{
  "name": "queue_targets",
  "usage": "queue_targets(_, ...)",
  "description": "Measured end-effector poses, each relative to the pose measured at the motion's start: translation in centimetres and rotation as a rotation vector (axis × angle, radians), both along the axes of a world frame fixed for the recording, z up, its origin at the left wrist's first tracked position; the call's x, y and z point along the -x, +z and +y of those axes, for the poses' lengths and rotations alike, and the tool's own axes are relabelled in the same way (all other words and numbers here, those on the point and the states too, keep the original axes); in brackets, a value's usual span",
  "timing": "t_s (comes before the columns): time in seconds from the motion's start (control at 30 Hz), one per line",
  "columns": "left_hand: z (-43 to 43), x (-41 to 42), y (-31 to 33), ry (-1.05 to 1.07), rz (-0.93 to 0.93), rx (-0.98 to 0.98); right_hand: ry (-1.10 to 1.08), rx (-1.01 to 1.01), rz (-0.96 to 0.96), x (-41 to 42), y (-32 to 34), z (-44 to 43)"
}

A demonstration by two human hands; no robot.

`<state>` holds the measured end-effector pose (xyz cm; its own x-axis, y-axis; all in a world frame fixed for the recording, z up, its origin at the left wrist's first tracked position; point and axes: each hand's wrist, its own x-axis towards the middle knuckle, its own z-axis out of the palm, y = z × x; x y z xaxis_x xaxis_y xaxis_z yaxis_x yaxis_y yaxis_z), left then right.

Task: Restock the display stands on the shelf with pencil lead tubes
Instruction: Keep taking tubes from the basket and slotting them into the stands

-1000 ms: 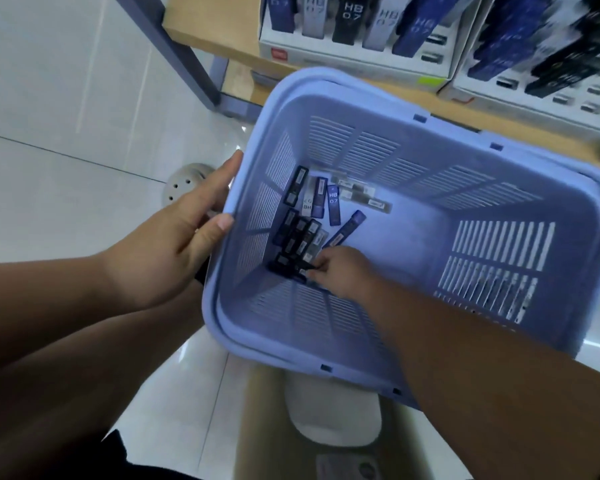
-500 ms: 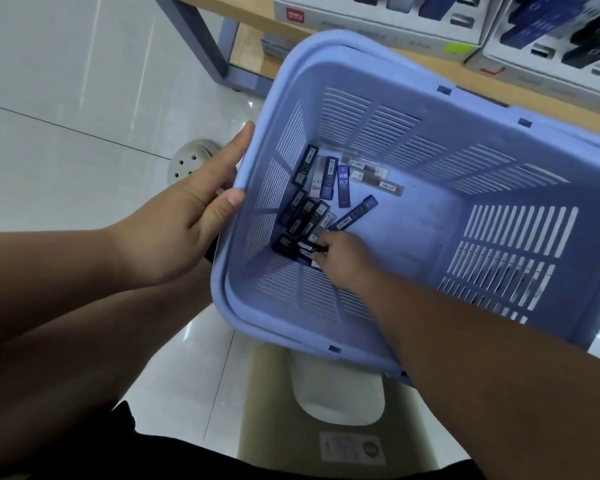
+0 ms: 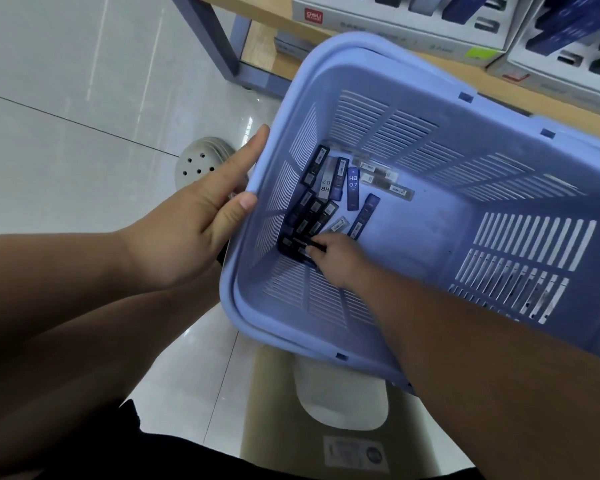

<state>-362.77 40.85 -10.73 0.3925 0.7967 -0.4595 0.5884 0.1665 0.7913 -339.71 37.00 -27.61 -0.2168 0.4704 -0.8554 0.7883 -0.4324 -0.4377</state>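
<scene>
Since a second ago, the basket [image 3: 227, 296] has been carried upward in view, and the display stands [image 3: 395, 26] on the shelf [image 3: 267, 39] have been pushed to the 12 o'clock edge. The right hand [image 3: 343, 259] has been kept low in the basket's corner, its fingertips curled and pinched on a dark tube [image 3: 300, 244] at its 9 o'clock. The remaining pencil lead tubes [image 3: 321, 209] are heaped on the basket floor from 11 to 12 o'clock of that hand, touching one another. A blue tube [image 3: 353, 188] marked HB 0.7 is seen at 12 o'clock, and clear tubes [image 3: 385, 181] at 1 o'clock. The basket's 9 o'clock rim is gripped by the left hand [image 3: 194, 230], thumb hooked over the edge, fingers laid along the outer wall.
</scene>
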Motion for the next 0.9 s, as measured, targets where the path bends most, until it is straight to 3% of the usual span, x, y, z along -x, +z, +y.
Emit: queue_targets(0.9, 0.2, -0.2, 0.3, -0.021, 0.045, -0.012, 0.633, 0.133, 0.05, 1.6, 2.6, 3.5)
